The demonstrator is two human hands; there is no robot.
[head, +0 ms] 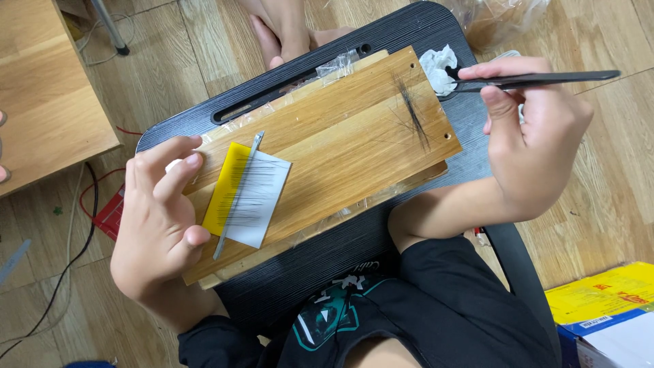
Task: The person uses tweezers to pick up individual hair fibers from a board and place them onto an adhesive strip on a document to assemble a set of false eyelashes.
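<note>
While left hand presses wooden board flat; right hand pinches slim black tweezers.

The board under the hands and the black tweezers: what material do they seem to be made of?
The board looks like wood or bamboo, light brown with straight grain lines, under a clear shiny film that wrinkles at its edges. The tweezers in the right hand look like metal with a matte black coating, thin and stiff; coated plastic cannot be excluded. The left hand rests on the board's end.

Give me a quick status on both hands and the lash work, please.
Left hand steadying the white lash strip. Right hand holding black tweezers at the tissue. Nothing in the way.
</note>
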